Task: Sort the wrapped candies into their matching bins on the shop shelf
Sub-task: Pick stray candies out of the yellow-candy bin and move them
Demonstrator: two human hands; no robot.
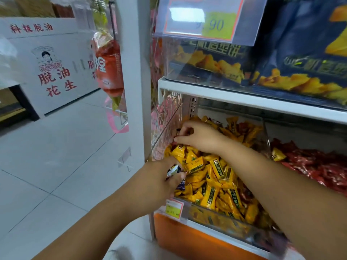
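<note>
A clear bin (262, 128) on the shelf (244, 99) is heaped with yellow candies (216, 184), too many to count. The next bin holds red candies (319, 166) and one yellow stray (277, 154). The left hand (161, 177) is closed around two or three dark-and-white candies (173, 170) at the bin's front. The right hand (199, 136) pinches something small and dark at the back left corner.

Left hand (161, 177) grips dark-wrapped candies (175, 175) while right hand (199, 136) pinches one in the yellow-candy bin (216, 215)

left hand (161, 177) curled closed, right hand (199, 136) fingers pinched, forearms extended
</note>
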